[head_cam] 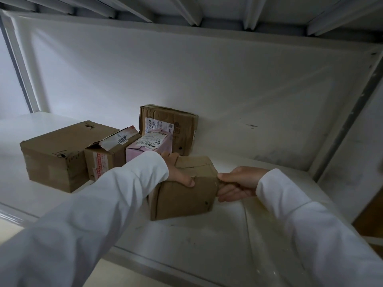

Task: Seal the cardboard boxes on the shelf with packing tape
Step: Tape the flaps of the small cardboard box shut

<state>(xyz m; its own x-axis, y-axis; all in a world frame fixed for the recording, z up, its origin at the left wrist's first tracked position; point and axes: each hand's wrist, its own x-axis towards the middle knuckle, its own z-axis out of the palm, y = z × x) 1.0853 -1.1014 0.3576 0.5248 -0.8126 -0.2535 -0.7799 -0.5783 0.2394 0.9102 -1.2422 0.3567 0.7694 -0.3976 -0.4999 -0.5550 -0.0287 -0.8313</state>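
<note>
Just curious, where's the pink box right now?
The pink box sits mid-shelf, left of centre, in front of the upright box, just behind the left hand.

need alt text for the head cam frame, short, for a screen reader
A person in white sleeves holds a small cardboard box on a white shelf, left hand gripping its top left, right hand pinching its right edge. Behind it sit four more boxes: a large brown one, a torn-labelled one, a pink one and one standing against the back wall.
</note>
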